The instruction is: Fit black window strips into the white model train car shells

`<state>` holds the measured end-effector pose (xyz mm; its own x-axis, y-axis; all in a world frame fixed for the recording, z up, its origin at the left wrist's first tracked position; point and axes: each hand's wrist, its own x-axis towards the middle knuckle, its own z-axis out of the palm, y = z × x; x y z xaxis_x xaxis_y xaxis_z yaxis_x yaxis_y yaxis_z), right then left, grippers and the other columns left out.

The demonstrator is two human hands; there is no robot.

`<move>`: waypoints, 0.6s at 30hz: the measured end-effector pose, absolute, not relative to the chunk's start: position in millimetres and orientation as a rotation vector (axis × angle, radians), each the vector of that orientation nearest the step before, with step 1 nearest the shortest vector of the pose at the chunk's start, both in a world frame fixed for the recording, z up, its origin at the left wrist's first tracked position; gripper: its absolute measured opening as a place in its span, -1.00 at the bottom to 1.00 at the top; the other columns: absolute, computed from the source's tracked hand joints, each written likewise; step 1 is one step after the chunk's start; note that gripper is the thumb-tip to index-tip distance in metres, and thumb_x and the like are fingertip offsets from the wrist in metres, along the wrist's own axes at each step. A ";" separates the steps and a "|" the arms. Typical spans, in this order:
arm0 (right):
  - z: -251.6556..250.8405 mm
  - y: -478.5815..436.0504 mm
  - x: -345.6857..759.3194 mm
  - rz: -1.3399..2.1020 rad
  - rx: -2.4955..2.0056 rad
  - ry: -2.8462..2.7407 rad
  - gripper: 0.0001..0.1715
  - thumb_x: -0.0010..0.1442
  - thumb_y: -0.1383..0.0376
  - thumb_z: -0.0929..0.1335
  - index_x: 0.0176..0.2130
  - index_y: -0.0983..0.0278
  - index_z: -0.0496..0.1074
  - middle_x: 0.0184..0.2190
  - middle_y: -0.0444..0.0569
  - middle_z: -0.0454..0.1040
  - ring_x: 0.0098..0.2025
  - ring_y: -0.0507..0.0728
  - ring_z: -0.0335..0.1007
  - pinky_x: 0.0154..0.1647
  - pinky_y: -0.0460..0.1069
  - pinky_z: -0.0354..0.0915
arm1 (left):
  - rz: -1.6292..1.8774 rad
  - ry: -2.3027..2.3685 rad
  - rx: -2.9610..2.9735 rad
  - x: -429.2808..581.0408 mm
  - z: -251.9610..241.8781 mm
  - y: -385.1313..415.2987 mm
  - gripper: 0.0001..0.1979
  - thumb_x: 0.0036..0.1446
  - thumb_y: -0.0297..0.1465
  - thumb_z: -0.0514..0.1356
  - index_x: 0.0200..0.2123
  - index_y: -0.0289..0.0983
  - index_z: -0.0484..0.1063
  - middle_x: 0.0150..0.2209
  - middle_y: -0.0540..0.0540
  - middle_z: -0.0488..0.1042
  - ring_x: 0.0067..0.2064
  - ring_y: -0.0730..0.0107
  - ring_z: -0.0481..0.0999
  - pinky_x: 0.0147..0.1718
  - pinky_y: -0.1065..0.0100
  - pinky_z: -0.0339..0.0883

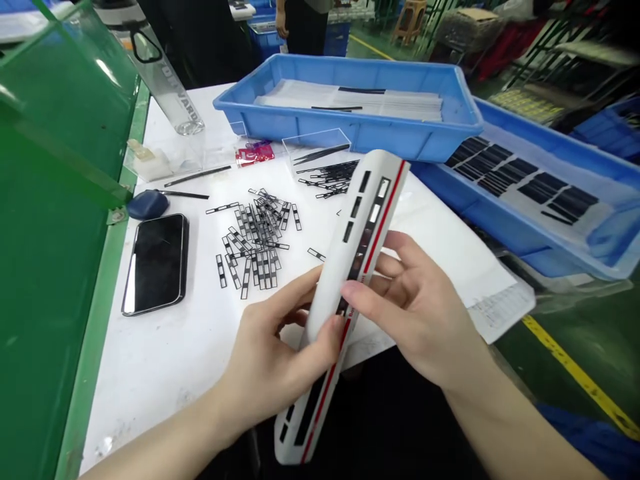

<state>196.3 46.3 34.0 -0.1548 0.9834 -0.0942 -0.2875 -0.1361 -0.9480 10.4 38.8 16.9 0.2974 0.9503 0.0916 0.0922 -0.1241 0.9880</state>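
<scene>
A long white model train car shell [330, 293] with a red stripe and black window slots is held tilted over the table's front edge. My left hand [290, 353] wraps around its lower middle, thumb on the striped side. My right hand [415, 307] grips it from the other side, with the thumb pressed on the dark window band. Behind the shell lies a loose pile of small clear window strips [260, 233] with black frames. Longer black strips [333, 175] are bunched beyond it, near black tweezers [320, 155].
A phone [156, 263] and a dark blue lump [147, 204] lie at the left beside a green partition [45, 220]. A clear bottle [170, 87] stands behind. Blue bins [350, 130] hold white sheets and black strips. A person [305, 27] stands at the back.
</scene>
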 end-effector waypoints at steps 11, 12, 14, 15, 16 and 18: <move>31.7 47.8 203.8 1.755 -0.848 -1.070 -0.51 0.25 0.44 0.55 0.10 0.06 0.57 0.07 -0.10 0.66 -0.14 0.13 0.68 -0.12 0.00 0.61 | 1.126 0.950 1.565 11.0 10.5 38.2 -0.40 0.24 -0.51 0.37 0.33 -0.21 0.40 -0.13 -0.04 0.69 -0.22 0.40 0.67 -0.10 0.43 0.59; 30.8 48.6 204.2 1.756 -0.861 -1.067 -0.52 0.24 0.43 0.56 0.10 0.06 0.58 0.05 -0.10 0.66 -0.18 0.13 0.67 -0.14 0.01 0.61 | 1.128 0.935 1.577 10.7 10.0 38.5 -0.39 0.23 -0.52 0.37 0.33 -0.21 0.40 -0.10 -0.06 0.70 -0.20 0.37 0.68 -0.12 0.43 0.60; 29.9 50.9 204.8 1.775 -0.856 -1.051 -0.53 0.23 0.40 0.56 0.09 0.06 0.59 0.06 -0.10 0.66 -0.19 0.13 0.67 -0.14 0.02 0.62 | 1.118 0.910 1.582 10.5 8.9 39.1 -0.37 0.23 -0.53 0.37 0.35 -0.18 0.40 -0.04 -0.09 0.71 -0.16 0.33 0.71 -0.15 0.43 0.61; 30.1 52.1 205.1 1.786 -0.837 -1.048 -0.53 0.23 0.39 0.56 0.10 0.06 0.59 0.07 -0.10 0.66 -0.15 0.15 0.68 -0.11 0.03 0.62 | 1.115 0.902 1.571 10.6 8.3 39.4 -0.37 0.24 -0.54 0.37 0.35 -0.17 0.39 -0.02 -0.09 0.71 -0.14 0.32 0.72 -0.14 0.44 0.62; 30.8 53.2 205.3 1.790 -0.815 -1.056 -0.53 0.24 0.39 0.56 0.10 0.05 0.58 0.08 -0.10 0.65 -0.09 0.17 0.68 -0.07 0.05 0.63 | 1.123 0.895 1.555 11.0 7.7 39.7 -0.37 0.25 -0.55 0.36 0.35 -0.15 0.40 0.00 -0.08 0.71 -0.11 0.33 0.73 -0.12 0.45 0.62; 33.5 54.4 205.1 1.786 -0.790 -1.101 -0.55 0.26 0.39 0.54 0.10 0.06 0.58 0.09 -0.10 0.65 0.02 0.21 0.66 0.02 0.08 0.62 | 1.150 0.885 1.517 12.3 6.7 40.2 -0.38 0.26 -0.58 0.35 0.34 -0.10 0.41 0.07 -0.03 0.69 -0.02 0.37 0.72 0.01 0.48 0.59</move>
<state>205.1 54.4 33.5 -0.4207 0.9044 -0.0712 -0.3428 -0.2312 -0.9105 12.3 40.2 6.7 0.2816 0.9312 0.2313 -0.0146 -0.2368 0.9714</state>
